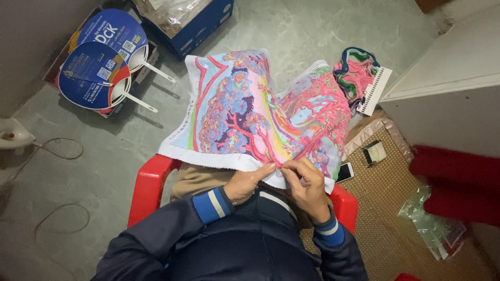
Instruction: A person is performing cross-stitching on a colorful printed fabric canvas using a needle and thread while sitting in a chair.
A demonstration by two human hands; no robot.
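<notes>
While the cross-stitch cloth lies draped over the person's knees, both hands meet at its near edge, just above the lap. The left hand pinches the white border from underneath, fingers closed on the fabric; the right hand is curled shut over the same hem, fingertips pressed together as if on a needle, though the needle itself is too small to make out. As for progress, most of the cloth's upper face looks already filled with colour: blue and purple patches on the left, pink branching shapes on the right, with only the white margin bare, so by my judgement little open ground is left, at least on the part that shows; the middle is humped up in a fold and hides some of it. The cloth's long axis runs left to right across the knees, its far edge pointing away over the floor. A red plastic chair carries the person. Far right lies a bundle of coloured threads; a phone rests just beside the cloth on a woven mat. Two blue hand fans sit far left.
</notes>
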